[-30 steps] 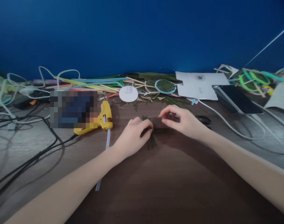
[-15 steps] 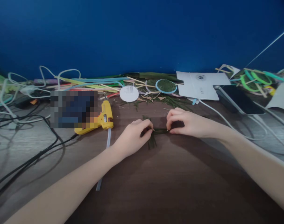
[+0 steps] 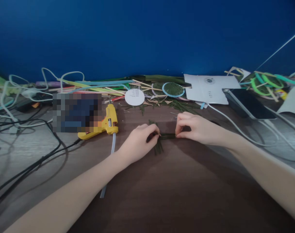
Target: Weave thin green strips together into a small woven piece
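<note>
Thin dark green strips [image 3: 168, 136], like dried leaf or grass, lie crossed low over the brown tabletop [image 3: 181, 187]. Some run sideways between my hands, and others cross them up and down by the left fingertips. My left hand [image 3: 141, 140] pinches the strips at the crossing, thumb against forefinger. On the other side, my right hand [image 3: 194, 127] is closed at the right end of the sideways strips, its fingertips pinched together. The fingers hide the exact ends. To the left of my left hand lies a yellow glue gun [image 3: 111, 119] with a clear glue stick [image 3: 113, 142] sticking out.
Along the back are a white round label [image 3: 134, 97], a blue-rimmed green disc [image 3: 173, 89], a white card [image 3: 208, 89] and coloured sticks [image 3: 96, 84]. A phone [image 3: 250, 103] and white cable [image 3: 227, 121] are at right. Black cables [image 3: 47, 157] run at left. A blue wall [image 3: 147, 35] stands behind.
My right hand has shifted slightly to the right along the strips, so a little more of them shows between my hands. My left hand keeps its pinch in place.
</note>
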`<action>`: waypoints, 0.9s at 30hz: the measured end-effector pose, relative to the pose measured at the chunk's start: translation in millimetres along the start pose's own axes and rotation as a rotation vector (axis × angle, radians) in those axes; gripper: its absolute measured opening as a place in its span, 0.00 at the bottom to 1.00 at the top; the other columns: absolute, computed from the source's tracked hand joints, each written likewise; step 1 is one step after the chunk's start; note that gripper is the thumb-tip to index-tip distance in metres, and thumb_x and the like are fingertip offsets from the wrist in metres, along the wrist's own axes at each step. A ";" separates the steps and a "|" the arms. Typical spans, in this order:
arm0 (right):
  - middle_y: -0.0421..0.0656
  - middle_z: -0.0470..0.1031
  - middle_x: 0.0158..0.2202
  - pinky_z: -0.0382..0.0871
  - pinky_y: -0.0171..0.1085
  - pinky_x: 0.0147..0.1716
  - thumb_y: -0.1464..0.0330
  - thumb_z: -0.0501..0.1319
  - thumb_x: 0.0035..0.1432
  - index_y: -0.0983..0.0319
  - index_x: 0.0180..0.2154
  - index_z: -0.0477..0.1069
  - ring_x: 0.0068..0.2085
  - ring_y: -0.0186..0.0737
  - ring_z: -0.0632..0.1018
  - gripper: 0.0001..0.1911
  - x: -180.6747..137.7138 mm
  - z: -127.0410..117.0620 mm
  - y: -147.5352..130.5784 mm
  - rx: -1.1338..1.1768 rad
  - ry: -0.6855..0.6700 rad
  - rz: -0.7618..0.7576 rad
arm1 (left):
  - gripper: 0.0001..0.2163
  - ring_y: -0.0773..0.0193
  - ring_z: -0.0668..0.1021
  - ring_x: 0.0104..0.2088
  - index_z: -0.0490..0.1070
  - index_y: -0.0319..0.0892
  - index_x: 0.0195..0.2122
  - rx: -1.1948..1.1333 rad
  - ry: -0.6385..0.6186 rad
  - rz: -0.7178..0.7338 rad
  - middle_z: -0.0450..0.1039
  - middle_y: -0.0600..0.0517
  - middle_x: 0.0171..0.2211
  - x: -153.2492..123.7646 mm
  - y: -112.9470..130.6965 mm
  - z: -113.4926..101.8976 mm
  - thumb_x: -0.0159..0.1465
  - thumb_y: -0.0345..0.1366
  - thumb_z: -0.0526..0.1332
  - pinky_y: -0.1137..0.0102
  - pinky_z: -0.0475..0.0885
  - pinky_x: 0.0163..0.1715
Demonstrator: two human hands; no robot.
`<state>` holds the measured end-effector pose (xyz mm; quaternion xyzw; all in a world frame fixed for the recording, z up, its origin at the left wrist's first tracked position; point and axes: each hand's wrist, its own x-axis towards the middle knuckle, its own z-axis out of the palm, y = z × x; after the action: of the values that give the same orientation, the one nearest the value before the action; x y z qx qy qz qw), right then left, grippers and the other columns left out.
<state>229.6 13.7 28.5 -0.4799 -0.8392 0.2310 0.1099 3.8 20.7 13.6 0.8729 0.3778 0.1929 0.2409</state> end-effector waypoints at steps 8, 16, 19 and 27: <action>0.42 0.64 0.30 0.60 0.38 0.32 0.69 0.58 0.54 0.60 0.24 0.67 0.35 0.39 0.66 0.07 -0.3 2.3 -1.8 -0.012 -0.002 0.000 | 0.04 0.65 0.72 0.32 0.68 0.42 0.33 0.017 0.003 0.009 0.70 0.54 0.29 -0.1 0.7 -0.2 0.60 0.29 0.54 0.70 0.66 0.35; 0.43 0.64 0.33 0.60 0.41 0.36 0.66 0.54 0.58 0.60 0.27 0.65 0.37 0.41 0.66 0.08 -1.1 3.3 2.2 -0.002 -0.018 -0.045 | 0.04 0.65 0.72 0.32 0.68 0.42 0.32 0.021 0.009 0.014 0.70 0.55 0.28 -0.1 1.0 0.1 0.60 0.29 0.54 0.70 0.66 0.35; 0.43 0.66 0.34 0.60 0.41 0.36 0.67 0.54 0.58 0.60 0.28 0.64 0.38 0.41 0.67 0.07 -0.9 0.6 1.1 0.015 0.000 -0.039 | 0.04 0.65 0.72 0.32 0.68 0.42 0.33 0.018 0.011 0.008 0.70 0.54 0.29 -0.2 0.7 0.3 0.59 0.28 0.55 0.70 0.66 0.35; 0.42 0.68 0.34 0.62 0.41 0.37 0.68 0.57 0.55 0.59 0.28 0.69 0.39 0.41 0.68 0.05 -2.8 -6.7 0.8 0.019 -0.074 -0.012 | 0.04 0.65 0.72 0.32 0.68 0.42 0.32 0.011 0.009 0.021 0.70 0.54 0.28 -0.1 -0.4 0.3 0.59 0.28 0.55 0.70 0.66 0.36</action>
<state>234.4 13.6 34.0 -0.4648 -0.8433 0.2560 0.0849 3.8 20.8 13.2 0.8773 0.3707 0.1975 0.2322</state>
